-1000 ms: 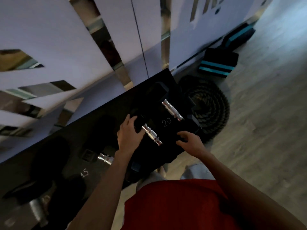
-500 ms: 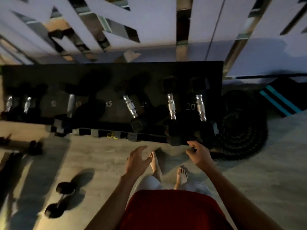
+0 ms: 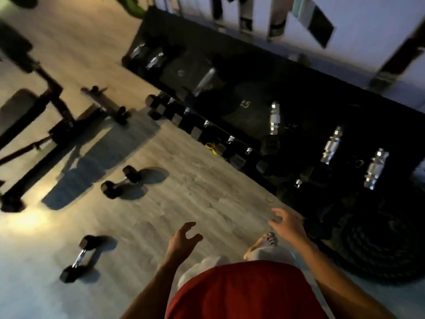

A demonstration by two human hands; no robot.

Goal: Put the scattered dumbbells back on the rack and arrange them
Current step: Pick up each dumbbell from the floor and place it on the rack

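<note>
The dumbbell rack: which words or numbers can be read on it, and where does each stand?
"15": pale marking on the dark top of the rack, left of a chrome handle.
Other pale marks along the rack are too blurred to read.

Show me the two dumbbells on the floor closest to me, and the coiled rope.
near dumbbell (image 3: 78,259): head view, on its chrome handle.
far dumbbell (image 3: 121,182): head view, on its handle between the heads.
coiled rope (image 3: 377,245): head view, on the coil's top windings.
</note>
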